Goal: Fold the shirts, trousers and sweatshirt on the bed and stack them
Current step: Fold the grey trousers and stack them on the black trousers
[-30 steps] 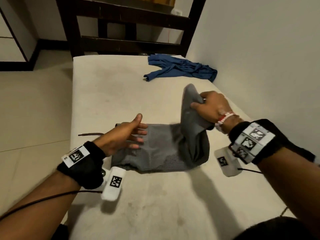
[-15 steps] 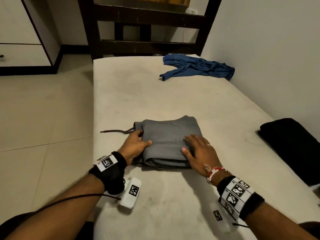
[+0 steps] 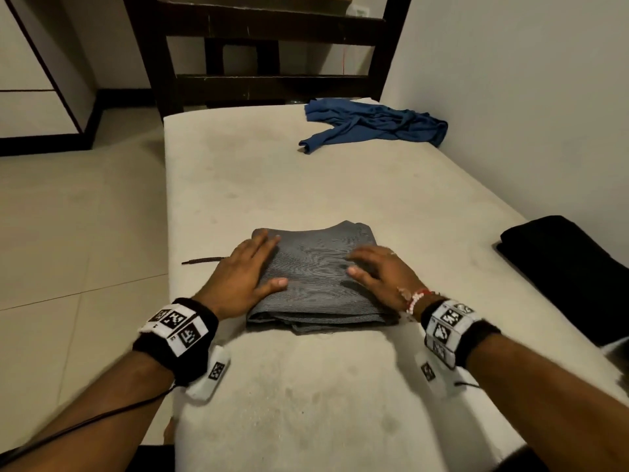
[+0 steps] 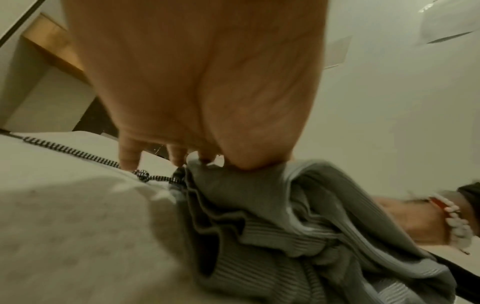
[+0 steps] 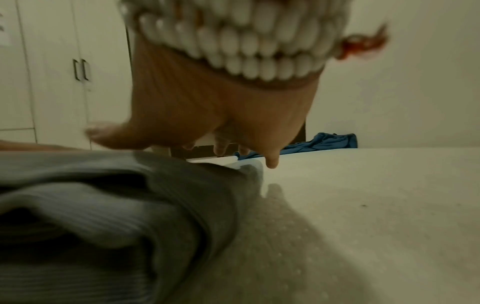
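Note:
Folded grey trousers (image 3: 320, 277) lie as a thick square bundle in the middle of the bed (image 3: 258, 172). My left hand (image 3: 248, 274) rests flat on the bundle's left side with straight fingers. My right hand (image 3: 377, 274) lies flat on its right side. The left wrist view shows the grey folds (image 4: 272, 216) and a dark drawstring (image 4: 78, 154) trailing left over the mattress. In the right wrist view the grey layers (image 5: 130, 216) sit below my palm (image 5: 207, 115). A crumpled blue shirt (image 3: 371, 126) lies at the bed's far right corner. A folded black garment (image 3: 571, 277) sits at the right edge.
A dark wooden bed frame (image 3: 272, 52) stands at the far end. The wall (image 3: 527, 97) runs along the bed's right side. Tiled floor (image 3: 78, 233) lies to the left, with white cupboards (image 5: 52, 72) beyond. The drawstring (image 3: 204, 259) pokes out left of the bundle.
My right hand brought the raised grey half over to the left and let go. Both hands now lie flat on the folded bundle; the left moved from its edge onto its top.

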